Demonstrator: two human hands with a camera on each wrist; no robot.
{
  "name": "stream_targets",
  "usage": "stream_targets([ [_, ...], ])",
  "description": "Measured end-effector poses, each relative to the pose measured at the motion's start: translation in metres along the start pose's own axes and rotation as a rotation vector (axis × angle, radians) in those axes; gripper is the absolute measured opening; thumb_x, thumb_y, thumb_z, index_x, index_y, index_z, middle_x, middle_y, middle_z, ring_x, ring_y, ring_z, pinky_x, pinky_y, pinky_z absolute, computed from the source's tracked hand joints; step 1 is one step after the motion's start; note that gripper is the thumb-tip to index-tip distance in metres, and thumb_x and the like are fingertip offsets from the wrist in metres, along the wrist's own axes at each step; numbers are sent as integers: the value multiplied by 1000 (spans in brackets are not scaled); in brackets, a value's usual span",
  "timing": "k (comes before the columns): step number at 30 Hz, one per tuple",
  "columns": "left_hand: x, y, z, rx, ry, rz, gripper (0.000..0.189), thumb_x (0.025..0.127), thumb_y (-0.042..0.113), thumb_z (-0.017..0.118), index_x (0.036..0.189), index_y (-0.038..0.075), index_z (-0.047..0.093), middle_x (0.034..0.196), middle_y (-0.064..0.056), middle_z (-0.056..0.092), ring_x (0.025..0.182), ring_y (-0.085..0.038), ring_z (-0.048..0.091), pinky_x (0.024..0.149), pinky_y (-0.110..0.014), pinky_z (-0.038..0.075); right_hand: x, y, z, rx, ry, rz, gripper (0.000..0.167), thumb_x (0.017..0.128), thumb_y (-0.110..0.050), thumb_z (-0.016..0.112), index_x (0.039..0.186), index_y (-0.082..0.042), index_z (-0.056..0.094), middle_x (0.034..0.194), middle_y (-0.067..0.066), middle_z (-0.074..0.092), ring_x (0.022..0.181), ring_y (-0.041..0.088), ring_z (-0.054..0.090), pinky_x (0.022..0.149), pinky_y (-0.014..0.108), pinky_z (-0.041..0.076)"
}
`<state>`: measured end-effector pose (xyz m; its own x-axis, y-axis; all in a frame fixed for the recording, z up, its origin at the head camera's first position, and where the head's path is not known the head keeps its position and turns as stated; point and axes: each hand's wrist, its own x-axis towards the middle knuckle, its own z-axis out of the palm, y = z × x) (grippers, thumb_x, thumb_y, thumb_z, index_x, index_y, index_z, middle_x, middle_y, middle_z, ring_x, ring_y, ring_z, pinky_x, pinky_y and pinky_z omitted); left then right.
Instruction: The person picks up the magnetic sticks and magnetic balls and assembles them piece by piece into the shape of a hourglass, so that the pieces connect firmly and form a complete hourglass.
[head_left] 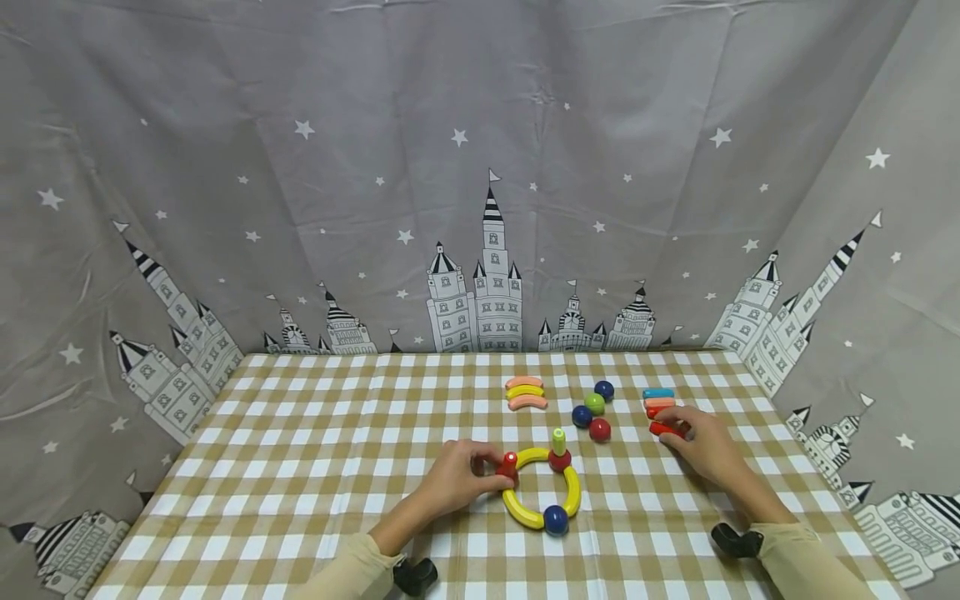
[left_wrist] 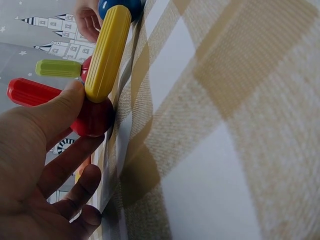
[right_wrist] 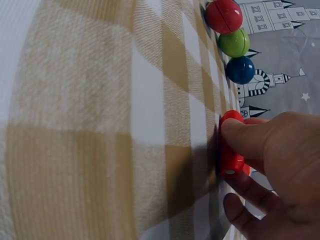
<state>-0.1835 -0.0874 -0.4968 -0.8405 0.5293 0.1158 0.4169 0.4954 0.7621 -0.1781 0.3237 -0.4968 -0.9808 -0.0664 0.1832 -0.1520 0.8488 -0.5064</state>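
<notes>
On the checked cloth lies a ring of yellow curved sticks (head_left: 573, 492) joined by balls: a blue ball (head_left: 556, 520) at the front, a red ball (head_left: 559, 462) with a green stick (head_left: 558, 441) upright on it, and another red ball (left_wrist: 93, 120) at the left. My left hand (head_left: 457, 479) pinches that left ball between thumb and fingers; an upright red stick (left_wrist: 34, 92) stands on it. Farther right, my right hand (head_left: 708, 446) pinches a red stick (right_wrist: 231, 150) by its sides, low over the cloth. Whether that stick touches the cloth, I cannot tell.
Behind the ring lie curved sticks, orange (head_left: 528, 402) and yellow (head_left: 525, 391). Loose balls, blue (head_left: 603, 389), green (head_left: 594, 404) and red (head_left: 599, 430), sit between these and my right hand. A blue stick (head_left: 658, 392) and others lie just beyond that hand. A grey curtain (head_left: 600, 208) hangs behind the table.
</notes>
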Motion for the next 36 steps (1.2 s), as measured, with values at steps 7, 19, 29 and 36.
stream_targets([
  [7, 1, 0, 0, -4, 0, -6, 16, 83, 32, 87, 92, 23, 78, 83, 18, 69, 66, -7, 53, 60, -21, 42, 2, -1, -3, -32, -34, -41, 29, 83, -1, 82, 111, -3, 72, 100, 13, 71, 79, 21, 59, 72, 41, 49],
  [19, 1, -2, 1, -4, 6, 10, 15, 83, 31, 87, 92, 23, 78, 83, 16, 70, 64, -7, 52, 58, -21, 41, -5, -21, -13, 118, -12, -72, 33, 88, -1, 79, 120, -4, 72, 108, 13, 73, 87, 22, 67, 72, 33, 54],
  [29, 1, -1, 1, -5, 3, -4, 16, 83, 32, 87, 93, 23, 79, 84, 18, 70, 66, -7, 54, 60, -21, 42, -20, -66, -18, 457, -154, -71, 30, 90, -4, 78, 118, -2, 67, 116, 11, 68, 98, 22, 70, 83, 25, 56],
  [36, 0, -2, 1, 5, 6, -20, 18, 83, 35, 87, 94, 23, 79, 84, 18, 69, 68, -9, 55, 61, -22, 42, -32, -95, -12, 584, -244, -118, 27, 91, -4, 76, 114, -2, 64, 110, 12, 68, 97, 23, 70, 84, 28, 57],
])
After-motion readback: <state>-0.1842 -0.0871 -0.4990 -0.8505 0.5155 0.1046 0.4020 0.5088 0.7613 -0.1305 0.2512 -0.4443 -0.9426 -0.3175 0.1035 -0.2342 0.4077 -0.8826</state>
